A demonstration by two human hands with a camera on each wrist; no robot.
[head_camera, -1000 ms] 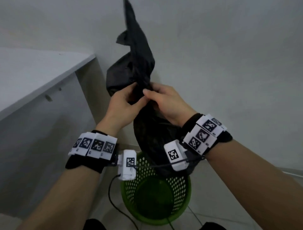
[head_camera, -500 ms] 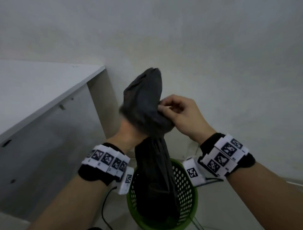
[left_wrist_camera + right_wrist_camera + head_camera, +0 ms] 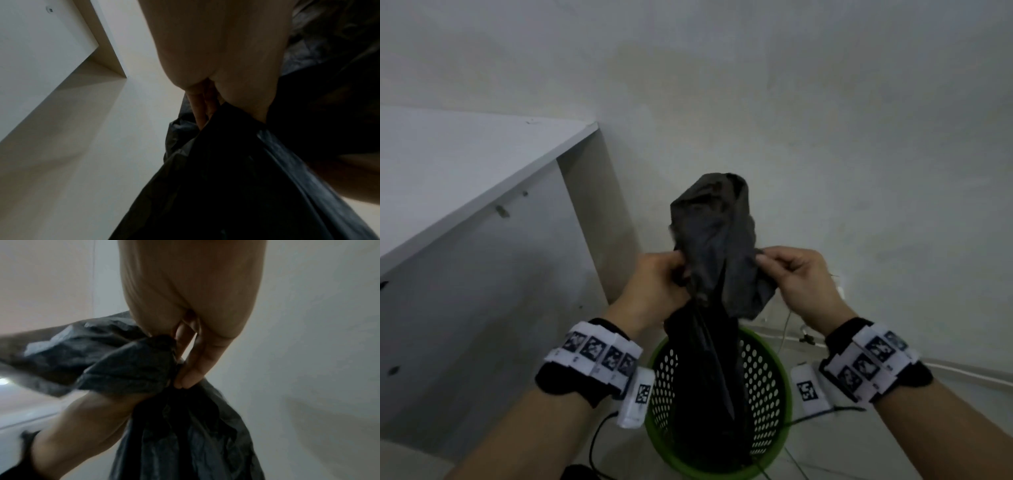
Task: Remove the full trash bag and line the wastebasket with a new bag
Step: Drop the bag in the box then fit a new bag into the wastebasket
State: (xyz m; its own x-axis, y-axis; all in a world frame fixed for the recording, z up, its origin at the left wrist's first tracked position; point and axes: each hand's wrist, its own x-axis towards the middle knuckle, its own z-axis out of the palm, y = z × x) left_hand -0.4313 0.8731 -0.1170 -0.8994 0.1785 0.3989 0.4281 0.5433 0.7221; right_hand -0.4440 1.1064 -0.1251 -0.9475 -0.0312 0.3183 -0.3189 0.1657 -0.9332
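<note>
A black trash bag [image 3: 717, 246] is held up over a green perforated wastebasket [image 3: 767, 383], its lower part hanging down inside the basket. My left hand [image 3: 657, 284] grips the bag's left side and my right hand [image 3: 796, 277] pinches its right edge, the two a little apart. The bag's top stands up in a loose hump above both hands. Up close in the left wrist view, fingers [image 3: 200, 105] are curled into the black bag [image 3: 236, 178]. The right wrist view shows fingertips [image 3: 185, 378] pinching the gathered bag [image 3: 127, 363].
A white desk [image 3: 465, 171] with a side panel stands at the left, close to the basket. A plain wall is behind. Thin cables [image 3: 787, 329] run along the floor by the wall, and a black cable [image 3: 594, 442] trails from my left wrist.
The bag's long raised tail has dropped into a short hump. My hands have moved apart, each holding one side, and the bag hangs deeper in the basket.
</note>
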